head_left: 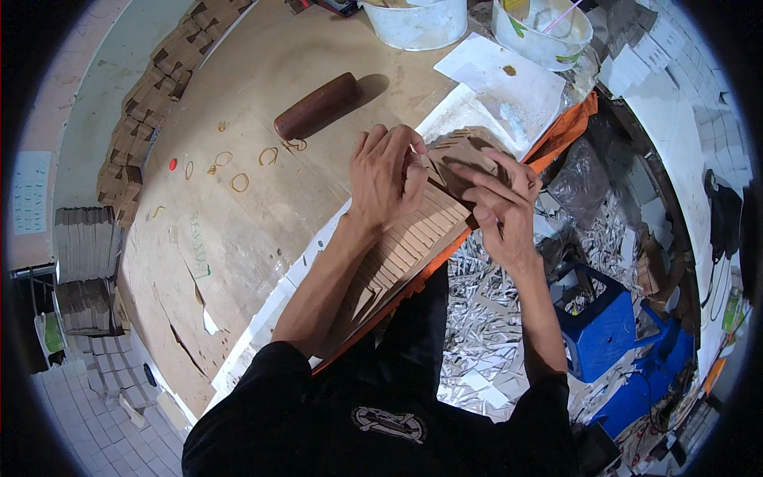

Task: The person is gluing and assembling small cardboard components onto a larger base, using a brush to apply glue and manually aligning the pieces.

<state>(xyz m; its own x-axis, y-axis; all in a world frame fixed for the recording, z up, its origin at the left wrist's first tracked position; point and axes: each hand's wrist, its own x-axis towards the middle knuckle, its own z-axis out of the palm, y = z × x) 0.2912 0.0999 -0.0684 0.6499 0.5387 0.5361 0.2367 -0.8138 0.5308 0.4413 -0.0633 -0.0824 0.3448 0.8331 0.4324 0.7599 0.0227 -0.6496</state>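
Observation:
A row of overlapping brown cardboard pieces (409,242) lies slanted along the table's near edge, in front of me. My left hand (385,179) is over the far end of this row, its fingers curled; whatever they hold, if anything, is hidden. Just to the right, my right hand (509,203) has its fingers bent but apart, with the tips above a brown cardboard piece (461,147). That piece is partly covered by the hand and its shadow. White sheets (509,91) with stains lie beyond both hands.
A dark brown cylinder (318,106) rests on the table (262,262), near several rubber bands (240,183) and a red cap (173,164). White tubs (417,24) stand at the back. Paper scraps (493,318) cover the floor by a blue plastic stool (596,318). Folded brown stacks (85,238) stand left.

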